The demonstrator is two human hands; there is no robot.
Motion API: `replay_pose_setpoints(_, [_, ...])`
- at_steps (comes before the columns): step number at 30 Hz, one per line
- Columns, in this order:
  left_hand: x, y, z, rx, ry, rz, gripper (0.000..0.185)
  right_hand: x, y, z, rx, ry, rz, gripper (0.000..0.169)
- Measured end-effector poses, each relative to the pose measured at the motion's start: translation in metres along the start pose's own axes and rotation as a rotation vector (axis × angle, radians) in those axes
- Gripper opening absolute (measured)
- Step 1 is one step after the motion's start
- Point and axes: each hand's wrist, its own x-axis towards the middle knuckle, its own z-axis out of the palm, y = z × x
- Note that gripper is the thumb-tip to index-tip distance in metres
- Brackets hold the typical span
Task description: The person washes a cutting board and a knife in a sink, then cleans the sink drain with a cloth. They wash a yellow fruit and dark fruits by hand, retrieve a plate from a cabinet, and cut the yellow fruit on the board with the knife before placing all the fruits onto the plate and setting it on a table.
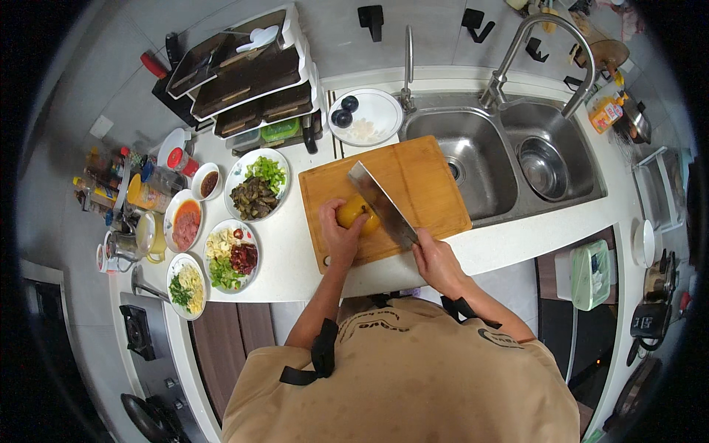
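Note:
A wooden cutting board (412,166) lies on the white counter, its upper right corner reaching the sink. On it rests a round yellow fruit or vegetable (354,210) with a dark stem end, which my left hand (339,238) grips from the left side. My right hand (440,263) holds a cleaver (383,205) by its handle. The broad blade slants up to the left, close along the right side of the yellow item; whether it touches cannot be told. The handle is mostly hidden in my fingers.
Left of the board stand plates of chopped green peppers and dark slices (256,185), mixed chopped ingredients (231,257), minced meat (186,221) and seasoning bottles (147,194). Behind it is a plate with dark round fruits (388,105). A double steel sink (471,166) lies at the right.

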Motion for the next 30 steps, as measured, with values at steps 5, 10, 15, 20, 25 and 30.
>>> replay_pose_setpoints(5, [-0.005,-0.005,0.007,-0.009,0.071,0.024,0.045,-0.003,-0.008,0.001,0.011,-0.048,0.017,0.014])
replay_pose_setpoints(10, [-0.008,-0.011,0.011,-0.003,0.101,0.027,0.045,-0.004,-0.015,-0.005,-0.048,-0.148,0.06,0.015])
replay_pose_setpoints(15, [-0.01,-0.012,0.011,-0.098,0.083,-0.051,0.046,-0.002,-0.022,-0.009,-0.154,-0.232,0.082,0.016])
replay_pose_setpoints(20, [-0.012,-0.01,0.011,-0.132,0.086,-0.088,0.046,0.007,-0.03,-0.018,-0.204,-0.366,0.189,0.017])
replay_pose_setpoints(25, [-0.012,-0.01,0.009,-0.114,0.063,-0.076,0.048,0.022,-0.042,-0.029,-0.211,-0.474,0.246,0.02])
replay_pose_setpoints(30, [-0.012,-0.013,0.008,-0.1,0.058,-0.045,0.048,0.043,-0.054,-0.039,-0.163,-0.531,0.239,0.02])
